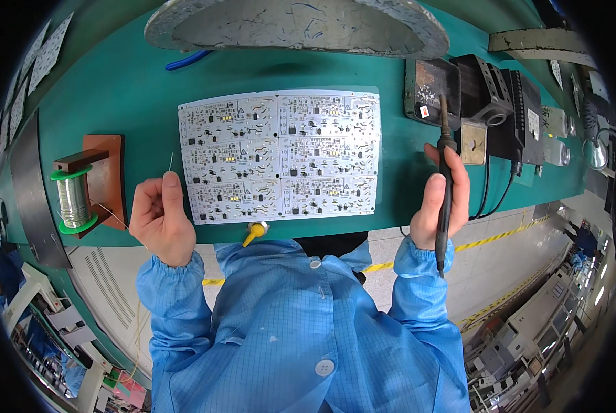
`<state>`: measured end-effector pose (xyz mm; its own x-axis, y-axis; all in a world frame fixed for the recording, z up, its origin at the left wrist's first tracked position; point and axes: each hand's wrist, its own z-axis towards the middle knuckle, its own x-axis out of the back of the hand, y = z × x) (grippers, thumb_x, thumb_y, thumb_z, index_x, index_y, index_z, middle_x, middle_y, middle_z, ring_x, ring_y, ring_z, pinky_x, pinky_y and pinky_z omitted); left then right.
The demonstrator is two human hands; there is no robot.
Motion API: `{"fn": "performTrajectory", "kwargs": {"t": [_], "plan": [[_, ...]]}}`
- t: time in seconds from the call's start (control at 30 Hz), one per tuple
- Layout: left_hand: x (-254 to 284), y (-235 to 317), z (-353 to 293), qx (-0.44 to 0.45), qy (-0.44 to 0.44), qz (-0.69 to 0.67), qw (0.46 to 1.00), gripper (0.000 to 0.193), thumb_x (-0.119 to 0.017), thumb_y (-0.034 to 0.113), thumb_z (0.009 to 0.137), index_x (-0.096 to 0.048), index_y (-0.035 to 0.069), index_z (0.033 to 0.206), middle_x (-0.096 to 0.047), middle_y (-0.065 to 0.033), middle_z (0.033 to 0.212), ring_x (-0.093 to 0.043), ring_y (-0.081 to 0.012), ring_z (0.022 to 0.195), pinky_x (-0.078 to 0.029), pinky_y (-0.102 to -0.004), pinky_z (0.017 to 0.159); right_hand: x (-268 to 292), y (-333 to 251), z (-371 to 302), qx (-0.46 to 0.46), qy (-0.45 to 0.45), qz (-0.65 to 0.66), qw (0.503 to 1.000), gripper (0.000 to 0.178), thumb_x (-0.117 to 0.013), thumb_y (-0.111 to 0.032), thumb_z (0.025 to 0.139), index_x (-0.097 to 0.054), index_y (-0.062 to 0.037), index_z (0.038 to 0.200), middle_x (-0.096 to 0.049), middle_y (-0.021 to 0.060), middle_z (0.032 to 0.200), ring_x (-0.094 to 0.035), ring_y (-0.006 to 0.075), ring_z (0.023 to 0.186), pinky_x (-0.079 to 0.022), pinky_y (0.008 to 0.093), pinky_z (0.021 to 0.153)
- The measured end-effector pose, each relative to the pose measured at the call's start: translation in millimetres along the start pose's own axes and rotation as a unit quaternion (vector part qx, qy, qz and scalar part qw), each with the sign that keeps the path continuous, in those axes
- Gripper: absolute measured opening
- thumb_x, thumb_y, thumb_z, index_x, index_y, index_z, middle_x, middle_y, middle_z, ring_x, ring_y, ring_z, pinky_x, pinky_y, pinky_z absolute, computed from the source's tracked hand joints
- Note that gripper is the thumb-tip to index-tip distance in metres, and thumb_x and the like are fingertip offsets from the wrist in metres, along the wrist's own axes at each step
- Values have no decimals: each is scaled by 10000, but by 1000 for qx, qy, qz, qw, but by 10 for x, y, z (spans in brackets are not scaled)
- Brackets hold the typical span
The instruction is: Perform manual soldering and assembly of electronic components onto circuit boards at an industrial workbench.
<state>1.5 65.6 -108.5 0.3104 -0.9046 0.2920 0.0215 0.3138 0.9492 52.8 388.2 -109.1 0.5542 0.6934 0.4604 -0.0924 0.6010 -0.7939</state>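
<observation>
My left hand (162, 217) pinches solder wire (171, 162), its short end pointing up beside the board's left edge. The wire runs back to a green-flanged solder spool (75, 201) on a brown holder at the left. My right hand (444, 196) is closed around a dark soldering iron (445, 165), held upright to the right of the board, its metal end toward the far side. Between my hands a white panel of several identical circuit boards (279, 158) lies flat on the green mat (308, 74). Neither hand touches the panel.
A worn metal hood (294, 31) hangs over the far edge. At right stand a dark metal tray (425, 89), an iron stand (483, 86), a sponge (473, 144), a black box (520, 113) and small bottles (556, 153). A yellow-handled piece (254, 233) sits at the near edge.
</observation>
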Motion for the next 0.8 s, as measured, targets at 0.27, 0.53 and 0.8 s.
{"fn": "performTrajectory", "kwargs": {"t": [0.27,0.53,0.8], "plan": [[3,23,0,3,0,2,1000,114,-610,62,892,-574,-2,805,-568,15,703,-468,-9,618,-375,-157,566,-5,41,-8,16,10,-6,1000,353,-566,-189,899,-547,52,1157,-621,201,1018,-606,272,937,-461,362,847],[68,32,-16,24,-30,-17,999,102,-504,-39,863,-599,-47,899,-602,-53,806,-544,-95,756,-424,-202,713,4,12,-9,-13,8,15,1000,379,-568,-201,903,-531,57,1178,-614,214,1020,-614,286,959,-462,361,854],[43,39,-15,33,-9,5,999,109,-517,-29,868,-612,-46,918,-609,-48,795,-542,-84,730,-425,-195,684,-78,42,-103,5,32,38,999,434,-525,-220,920,-454,40,1261,-583,256,1144,-574,308,1088,-421,395,946]]}}
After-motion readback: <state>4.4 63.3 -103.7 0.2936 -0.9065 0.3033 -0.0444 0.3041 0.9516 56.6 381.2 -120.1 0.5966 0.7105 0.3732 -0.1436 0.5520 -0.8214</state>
